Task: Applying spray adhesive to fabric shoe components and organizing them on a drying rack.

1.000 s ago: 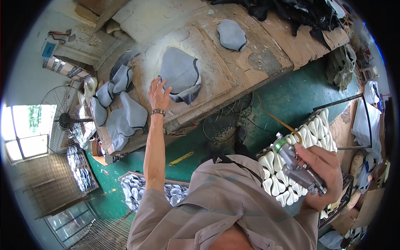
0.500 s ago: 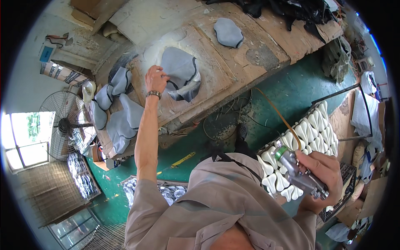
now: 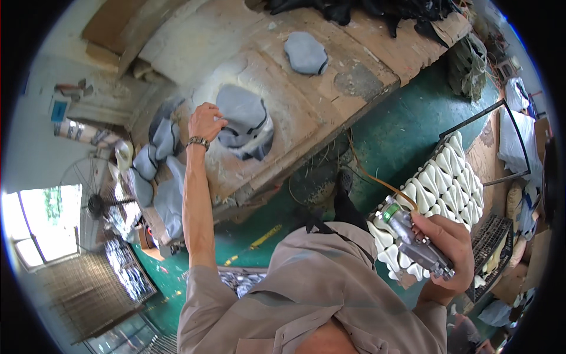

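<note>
A spray gun (image 3: 417, 241) of grey metal with a green ring is in my right hand (image 3: 447, 248), fingers wrapped round it, beside the rack of white pads. At the left edge of a grey fabric cover (image 3: 240, 109) with a black stripe, my left hand (image 3: 206, 123) has its fingers bent in and the fingertips on that edge. This cover lies on the workbench (image 3: 295, 112), its lower part folded, with a pale underside showing. Another grey cover (image 3: 306, 53) lies flat farther back. Several more grey covers (image 3: 168, 200) are heaped left of my forearm.
White pear-shaped pads (image 3: 439, 177) stand in rows low on my right. A brown hose (image 3: 371, 176) runs from the bench to the spray gun. Black pieces (image 3: 354, 9) lie at the bench's far end. A large fan (image 3: 94, 203) stands at the left.
The whole view has turned slightly, so the bench sits a little lower and farther left. My left hand stays at the cover's edge. The spray gun stays in my right hand.
</note>
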`<act>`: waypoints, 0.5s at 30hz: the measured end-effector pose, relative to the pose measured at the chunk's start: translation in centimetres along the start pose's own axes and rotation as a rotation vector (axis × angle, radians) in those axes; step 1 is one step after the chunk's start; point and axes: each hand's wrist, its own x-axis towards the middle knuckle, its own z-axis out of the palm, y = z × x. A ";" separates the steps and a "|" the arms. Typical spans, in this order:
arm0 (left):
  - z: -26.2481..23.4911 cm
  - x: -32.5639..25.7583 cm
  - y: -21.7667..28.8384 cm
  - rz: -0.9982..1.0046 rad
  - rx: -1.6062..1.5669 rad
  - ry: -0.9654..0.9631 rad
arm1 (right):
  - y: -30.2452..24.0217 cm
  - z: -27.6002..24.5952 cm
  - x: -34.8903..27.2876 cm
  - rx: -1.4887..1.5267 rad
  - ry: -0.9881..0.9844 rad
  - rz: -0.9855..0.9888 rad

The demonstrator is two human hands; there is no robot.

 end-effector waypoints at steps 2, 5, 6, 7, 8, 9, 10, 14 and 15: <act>-3.1 3.5 0.5 0.023 0.034 0.079 | 2.0 -2.0 1.0 0.090 -0.084 0.005; -8.5 9.7 4.8 0.056 0.092 0.270 | 4.5 -3.2 1.5 0.157 -0.082 0.055; -10.2 12.2 6.3 0.092 0.116 0.310 | 5.0 -3.7 1.7 0.137 -0.045 0.079; -11.2 14.9 8.8 0.163 0.146 0.313 | 5.6 -4.3 1.6 0.120 -0.056 0.134; -11.9 17.5 9.3 0.212 0.144 0.340 | 6.4 -4.7 1.6 0.109 -0.066 0.187; -12.8 19.5 8.0 0.217 0.225 0.336 | 7.6 -4.6 1.9 0.086 -0.087 0.178; -12.4 21.3 9.5 0.192 0.144 0.319 | 9.1 -4.3 2.1 0.046 -0.096 0.220; -9.9 31.0 10.6 0.351 0.286 0.537 | 12.1 -5.2 0.8 0.029 -0.026 0.240; -7.8 32.3 14.1 0.302 0.318 0.540 | 12.6 -5.4 0.2 -0.006 0.046 0.326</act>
